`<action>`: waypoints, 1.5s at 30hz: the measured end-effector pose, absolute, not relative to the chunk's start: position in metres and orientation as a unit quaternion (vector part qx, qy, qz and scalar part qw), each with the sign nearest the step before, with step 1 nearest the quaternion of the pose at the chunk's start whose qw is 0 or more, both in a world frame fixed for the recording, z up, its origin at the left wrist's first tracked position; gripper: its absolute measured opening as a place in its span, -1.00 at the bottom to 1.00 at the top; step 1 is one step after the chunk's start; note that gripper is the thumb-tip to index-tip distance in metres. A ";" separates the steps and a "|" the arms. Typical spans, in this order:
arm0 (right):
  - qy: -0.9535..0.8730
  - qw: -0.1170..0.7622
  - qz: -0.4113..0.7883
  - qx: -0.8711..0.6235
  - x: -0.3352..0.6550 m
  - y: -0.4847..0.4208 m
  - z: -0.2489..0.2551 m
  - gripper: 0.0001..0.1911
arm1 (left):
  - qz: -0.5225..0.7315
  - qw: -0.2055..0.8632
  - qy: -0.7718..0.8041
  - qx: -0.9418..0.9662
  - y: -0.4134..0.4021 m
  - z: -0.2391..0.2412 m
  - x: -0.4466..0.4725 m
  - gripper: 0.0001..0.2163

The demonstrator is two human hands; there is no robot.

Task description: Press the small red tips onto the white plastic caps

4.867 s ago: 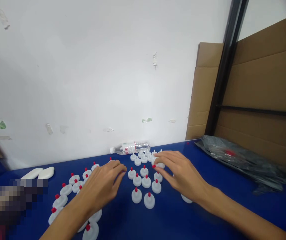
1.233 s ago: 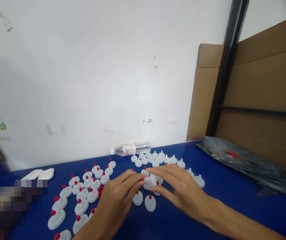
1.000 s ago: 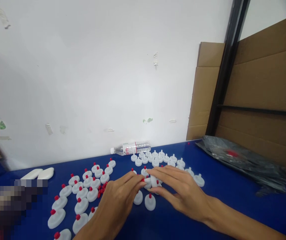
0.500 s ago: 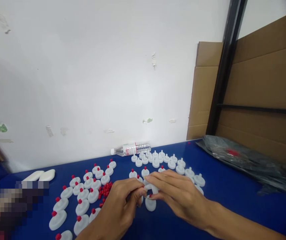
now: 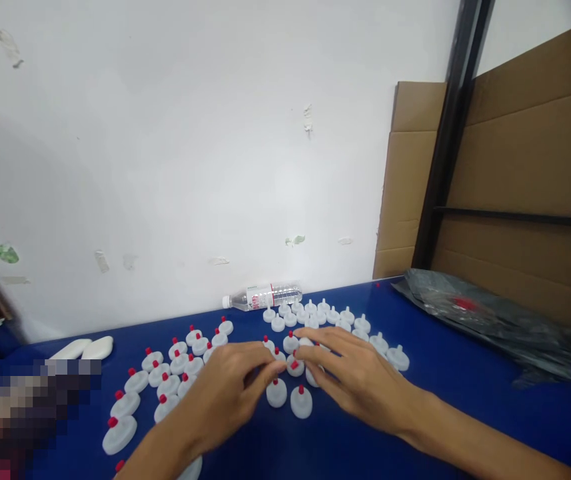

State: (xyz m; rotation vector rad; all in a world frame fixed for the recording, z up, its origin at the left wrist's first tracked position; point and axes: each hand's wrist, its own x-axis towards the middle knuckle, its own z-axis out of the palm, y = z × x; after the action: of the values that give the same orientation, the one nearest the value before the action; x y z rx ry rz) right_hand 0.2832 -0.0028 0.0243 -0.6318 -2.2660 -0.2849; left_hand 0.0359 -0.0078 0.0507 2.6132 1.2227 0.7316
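Note:
My left hand (image 5: 228, 393) and my right hand (image 5: 352, 373) lie low over the blue table (image 5: 455, 393), fingertips almost meeting. Between them stands a white cap with a red tip (image 5: 294, 366); both sets of fingertips are at it, stretched out rather than pinching. More red-tipped white caps (image 5: 301, 402) stand just in front of the hands. A larger group of red-tipped caps (image 5: 165, 383) spreads to the left, partly hidden by my left forearm. Plain white caps without red tips (image 5: 325, 317) sit behind my right hand.
A clear water bottle (image 5: 262, 297) lies by the white wall. A crumpled black plastic bag (image 5: 490, 320) is at the right, in front of brown cardboard sheets (image 5: 415, 180) and a black post. Two white oblong pieces (image 5: 84, 348) lie at the far left.
Half a second ago both hands held a white cap raised between pinched fingers. Now they have dropped to the table with fingers stretched, and a red-tipped cap stands between them.

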 end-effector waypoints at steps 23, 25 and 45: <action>-0.819 0.207 -0.072 -0.531 0.304 0.023 0.043 -0.88 | -0.005 0.196 0.584 0.788 0.010 0.057 -0.029 -0.89; -0.821 0.181 -0.059 -0.538 0.305 0.024 0.041 -0.88 | -0.004 0.194 0.582 0.789 0.009 0.056 -0.028 -0.88; -0.816 0.131 -0.040 -0.561 0.311 0.023 0.052 -0.64 | 0.135 0.008 0.522 0.842 0.012 0.058 0.002 -0.78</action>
State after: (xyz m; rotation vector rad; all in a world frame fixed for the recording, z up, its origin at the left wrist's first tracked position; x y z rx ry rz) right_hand 0.3109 0.0235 0.0515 -1.6295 -2.3696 -0.1147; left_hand 0.0018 0.0115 0.0583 2.6312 1.6329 0.4217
